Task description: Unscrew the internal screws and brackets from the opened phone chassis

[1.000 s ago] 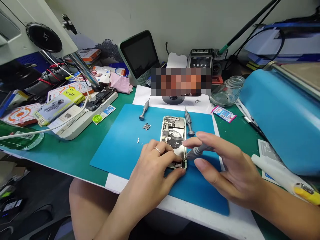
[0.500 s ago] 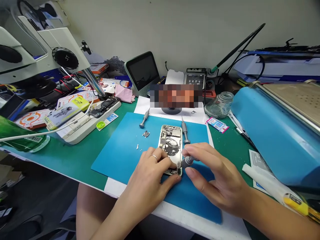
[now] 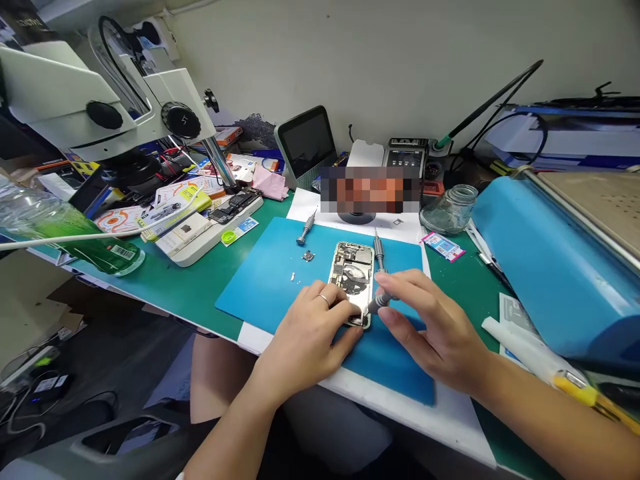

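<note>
An opened phone (image 3: pixel 356 281) with its inner parts bare lies on the blue mat (image 3: pixel 260 287). My left hand (image 3: pixel 310 337) grips the lower end of the phone, fingers over its inside and thumb along the bottom edge. Between the thumb and fingertips of my right hand (image 3: pixel 435 323) is a small grey screwdriver (image 3: pixel 377 304), tilted, its tip end at the phone's lower right corner. The exact tip is too small to make out. A second grey screwdriver (image 3: pixel 379 252) lies right of the phone, and a third screwdriver (image 3: pixel 306 231) lies at the mat's upper left.
A small dark phone part (image 3: pixel 308 255) and tiny white bits (image 3: pixel 293 276) lie left of the phone. Behind are a screen (image 3: pixel 306 143) and a glass jar (image 3: pixel 449 210). A microscope (image 3: pixel 165 113) and green bottle (image 3: pixel 95 243) stand left; a blue roll-shaped machine (image 3: pixel 530 260) sits right.
The camera view has swung, so the whole bench appears farther right and slightly higher. Both hands stay at the phone's lower end, with the screwdriver still held there.
</note>
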`<state>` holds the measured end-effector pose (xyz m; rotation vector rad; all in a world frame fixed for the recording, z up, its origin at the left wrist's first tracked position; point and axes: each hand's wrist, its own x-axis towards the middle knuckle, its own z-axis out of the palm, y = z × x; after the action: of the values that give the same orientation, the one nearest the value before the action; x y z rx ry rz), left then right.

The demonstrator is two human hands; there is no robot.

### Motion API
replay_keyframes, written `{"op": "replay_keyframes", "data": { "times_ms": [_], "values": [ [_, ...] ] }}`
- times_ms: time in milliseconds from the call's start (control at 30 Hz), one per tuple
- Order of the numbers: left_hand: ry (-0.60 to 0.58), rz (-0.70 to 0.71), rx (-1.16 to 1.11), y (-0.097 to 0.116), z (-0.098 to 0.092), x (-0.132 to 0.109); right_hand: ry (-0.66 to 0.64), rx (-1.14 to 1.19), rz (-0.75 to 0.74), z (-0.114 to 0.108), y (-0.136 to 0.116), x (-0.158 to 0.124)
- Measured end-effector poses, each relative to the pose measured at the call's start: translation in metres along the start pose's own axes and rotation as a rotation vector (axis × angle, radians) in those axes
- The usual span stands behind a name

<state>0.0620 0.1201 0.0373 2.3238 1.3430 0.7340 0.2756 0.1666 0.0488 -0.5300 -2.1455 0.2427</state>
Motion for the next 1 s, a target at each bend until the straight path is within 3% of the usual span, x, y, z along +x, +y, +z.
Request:
{"op": "replay_keyframes", "data": {
  "times_ms": [400, 767, 1000],
  "values": [
    [0.027, 0.056, 0.057, 0.0017, -0.0022, -0.0015, -0.007, 0.026, -0.032, 0.0016, 0.0004, 0.0012],
    [0.092, 0.072, 0.067, -0.0039, 0.0058, -0.0024, -0.001, 0.045, 0.043, 0.0003, 0.0009, -0.0004],
    [0.097, 0.079, 0.069, -0.0036, 0.0068, -0.0035, 0.02, 0.023, -0.006, 0.0006, 0.0022, 0.002]
  ]
}}
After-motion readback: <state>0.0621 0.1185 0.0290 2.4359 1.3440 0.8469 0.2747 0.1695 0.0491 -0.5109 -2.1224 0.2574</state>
